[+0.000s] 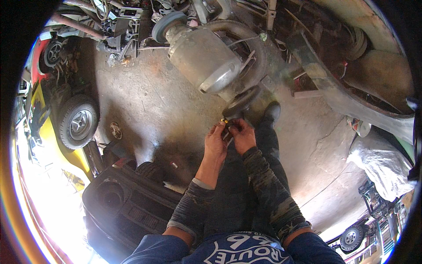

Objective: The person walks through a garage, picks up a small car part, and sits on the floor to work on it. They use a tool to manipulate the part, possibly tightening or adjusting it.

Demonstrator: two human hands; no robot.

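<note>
Both my hands meet in front of me, above my dark trousers. Between the fingers of my left hand (215, 143) and my right hand (245, 138) is a small dark piece with a yellow band (226, 121); its kind is too small to make out. The left fingers are pinched on its near-left side. My right fingers are curled against it from the right, partly hiding it. Just beyond the hands lies a black ring-shaped wheel (239, 102), near the end of a large grey metal cylinder (204, 57).
A tyre (259, 53) lies behind the cylinder. To the left are a wheel with a metal rim (79, 123) and a black bumper-like panel (132, 200). A curved grey body panel (347, 94) and silver sheeting (380, 165) are on the right. Concrete floor (132, 88) spreads between.
</note>
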